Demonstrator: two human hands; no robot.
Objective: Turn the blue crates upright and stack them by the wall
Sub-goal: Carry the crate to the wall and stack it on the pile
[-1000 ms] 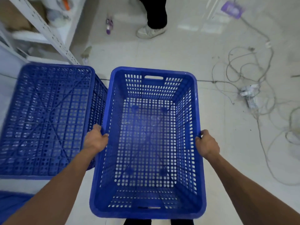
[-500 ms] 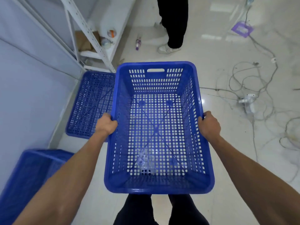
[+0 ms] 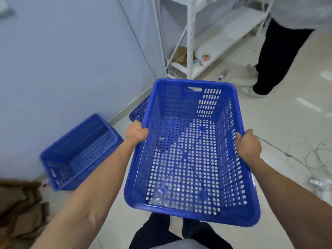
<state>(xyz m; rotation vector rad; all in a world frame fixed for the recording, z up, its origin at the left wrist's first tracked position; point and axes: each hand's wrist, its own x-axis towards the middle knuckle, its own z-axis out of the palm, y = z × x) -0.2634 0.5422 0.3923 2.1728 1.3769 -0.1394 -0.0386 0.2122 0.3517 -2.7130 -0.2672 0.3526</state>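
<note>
The upright blue perforated plastic crate (image 3: 190, 155) is held off the floor, its long axis running away from the person, with the left hand (image 3: 136, 132) and right hand (image 3: 248, 145) each clenched on a long-side rim. Its likely stacking spot, the second upright blue crate (image 3: 79, 151) against the pale wall (image 3: 62, 60), lies down and to the left, nearer the left hand, so I judge the load must swing leftward.

Third crate (image 3: 139, 110) mostly hidden behind

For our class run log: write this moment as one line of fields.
carried crate: upright, off floor | left hand: gripping left rim | right hand: gripping right rim | upright crate: on floor by wall
</note>
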